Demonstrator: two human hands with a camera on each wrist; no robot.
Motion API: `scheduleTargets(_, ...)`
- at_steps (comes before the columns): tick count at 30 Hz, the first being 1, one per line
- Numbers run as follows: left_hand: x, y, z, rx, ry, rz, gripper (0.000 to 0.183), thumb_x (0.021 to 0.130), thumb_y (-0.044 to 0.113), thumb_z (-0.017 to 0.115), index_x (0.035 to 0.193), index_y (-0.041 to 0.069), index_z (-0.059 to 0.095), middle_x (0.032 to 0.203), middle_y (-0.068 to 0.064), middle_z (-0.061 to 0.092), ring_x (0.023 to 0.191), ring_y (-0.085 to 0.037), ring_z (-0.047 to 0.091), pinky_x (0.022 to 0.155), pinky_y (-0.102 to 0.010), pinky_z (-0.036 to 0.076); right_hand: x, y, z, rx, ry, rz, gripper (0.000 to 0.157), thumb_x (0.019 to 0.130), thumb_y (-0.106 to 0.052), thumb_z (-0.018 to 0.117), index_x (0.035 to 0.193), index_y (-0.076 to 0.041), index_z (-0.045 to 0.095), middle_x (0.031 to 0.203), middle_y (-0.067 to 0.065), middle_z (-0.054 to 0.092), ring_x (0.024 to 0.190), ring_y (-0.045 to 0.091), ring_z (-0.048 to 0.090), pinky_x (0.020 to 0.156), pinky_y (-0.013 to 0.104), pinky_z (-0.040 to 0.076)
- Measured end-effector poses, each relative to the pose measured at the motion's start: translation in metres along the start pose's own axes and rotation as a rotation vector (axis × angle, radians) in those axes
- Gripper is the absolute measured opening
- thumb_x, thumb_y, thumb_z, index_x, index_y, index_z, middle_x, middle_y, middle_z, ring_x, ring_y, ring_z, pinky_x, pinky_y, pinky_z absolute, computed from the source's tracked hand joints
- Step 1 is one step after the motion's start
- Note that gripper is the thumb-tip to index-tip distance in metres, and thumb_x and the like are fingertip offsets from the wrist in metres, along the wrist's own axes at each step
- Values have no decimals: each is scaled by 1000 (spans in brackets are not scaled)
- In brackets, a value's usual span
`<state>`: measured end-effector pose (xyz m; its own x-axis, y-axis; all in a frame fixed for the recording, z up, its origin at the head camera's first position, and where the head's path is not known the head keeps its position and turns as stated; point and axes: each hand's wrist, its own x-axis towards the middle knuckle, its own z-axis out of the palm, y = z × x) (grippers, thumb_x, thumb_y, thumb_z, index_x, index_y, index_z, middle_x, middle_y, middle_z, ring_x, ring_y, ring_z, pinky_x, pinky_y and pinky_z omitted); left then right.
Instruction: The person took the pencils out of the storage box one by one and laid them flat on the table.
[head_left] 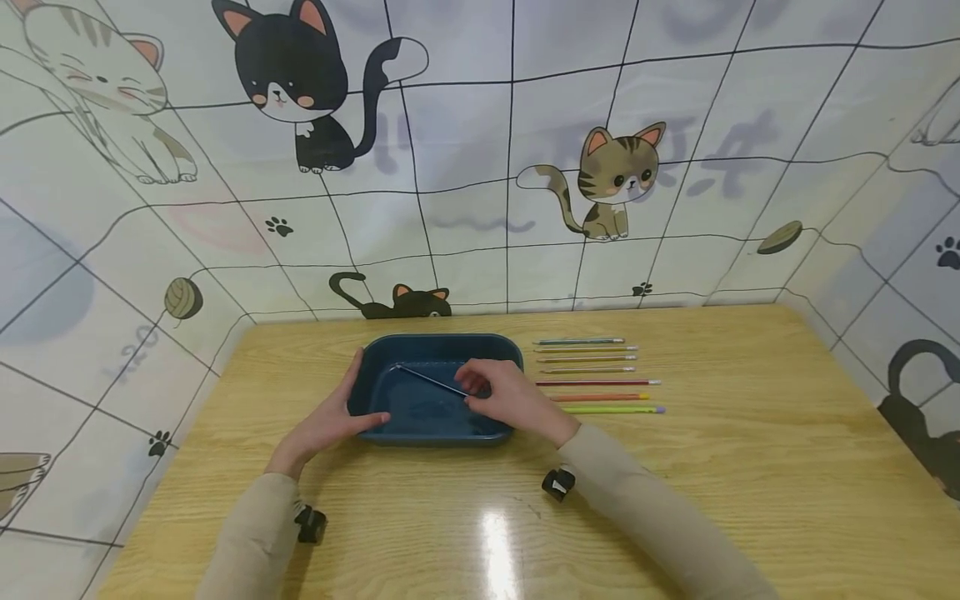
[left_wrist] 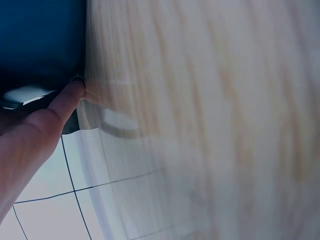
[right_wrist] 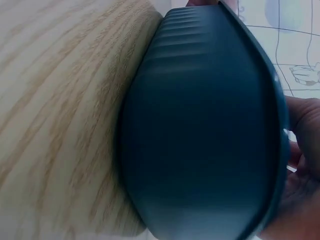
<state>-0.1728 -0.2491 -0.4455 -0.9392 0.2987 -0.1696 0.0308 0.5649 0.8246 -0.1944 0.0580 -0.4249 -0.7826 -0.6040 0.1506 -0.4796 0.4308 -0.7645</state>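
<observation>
A dark blue rectangular tray (head_left: 420, 433) lies on the wooden table. My left hand (head_left: 330, 421) grips its left end, fingers along the outer side and thumb over the front left corner. In the left wrist view part of the left hand (left_wrist: 37, 132) touches the dark tray wall. Inside the tray, a thin dark blue pencil (head_left: 431, 381) slants from the back left toward my right hand (head_left: 510, 398), which pinches its near right end. From the right wrist, the tray's side wall (right_wrist: 200, 115) hides the pencil; part of the right hand (right_wrist: 305, 145) shows beyond the rim.
Right of the tray, several pencils lie in a row, roughly parallel: a teal pencil (head_left: 577, 341) at the back, then yellowish ones, a dark red pencil (head_left: 600, 382), an orange pencil (head_left: 603, 397) and a light green pencil (head_left: 615, 409) in front. A cat-printed sheet (head_left: 465, 150) stands behind the table.
</observation>
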Motion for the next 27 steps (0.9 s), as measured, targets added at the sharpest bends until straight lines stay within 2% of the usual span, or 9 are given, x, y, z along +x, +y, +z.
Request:
scheduleTargets(4,0,1,2,-12,-10,12,111,85,28,75,154,27,-11,160,-13,-9,143,-41,-3,107,-65,9,4,2,5,-42,20,33,26,86,-2,70,112,-1,64,96,6,66,86,17,61,76,29,50)
scheduleTargets(5,1,-3,2,-11,-12,13,111,85,29,75,154,30,-11,160,-12,-9,143,-40,-2,108,-65,9,5,2,6,-59,29,45,27,85,-2,71,111,-1,64,96,6,66,86,17,61,75,29,50)
scheduleTargets(11,0,-1,2,-14,-13,20,111,84,29,76,154,31,-11,160,-12,-9,143,-41,-3,107,-66,9,10,0,8,-167,31,122,32,83,-3,74,113,-1,63,94,5,64,85,18,61,74,33,51)
scheduleTargets(16,-1,-1,0,-12,-14,19,111,85,29,75,154,33,-11,160,-11,-10,143,-41,-4,107,-66,9,15,-2,8,-237,-30,165,41,81,-4,76,119,-2,60,91,4,62,81,17,59,72,34,50)
scheduleTargets(21,-1,-2,0,-19,-9,5,111,85,29,76,155,29,-11,160,-12,-10,143,-40,-5,107,-67,8,20,-1,9,-290,-109,196,46,82,-4,75,124,-2,57,92,6,61,80,19,57,72,36,48)
scheduleTargets(27,0,-4,1,-24,-6,19,111,84,28,76,155,30,-10,160,-11,-10,144,-39,-5,107,-66,7,25,0,10,-290,-177,217,52,81,-6,78,127,0,55,90,7,60,81,21,55,74,37,47)
